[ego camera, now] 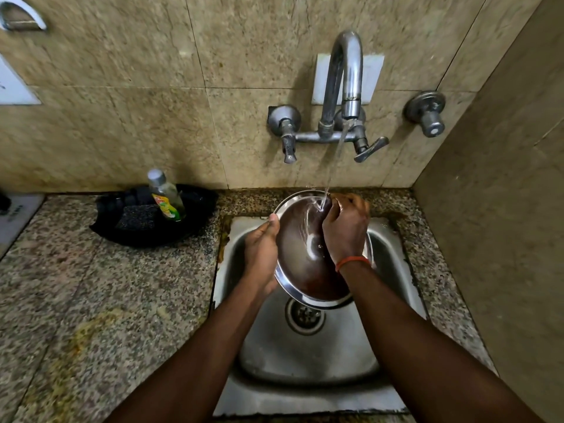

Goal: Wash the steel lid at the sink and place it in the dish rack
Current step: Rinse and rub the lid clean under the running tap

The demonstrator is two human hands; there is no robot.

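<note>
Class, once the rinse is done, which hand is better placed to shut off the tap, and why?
Probably the right hand: it lies over the steel lid, nearest the tap lever, while the left hand grips the lid's rim and seems to bear it.

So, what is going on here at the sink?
A person is rinsing a steel lid over the sink. The left hand grips its left rim; the right hand lies across its face, fingers curled at the upper rim where tap water lands. A soap bottle leans in a black tray on the counter. No dish rack is visible.
</note>
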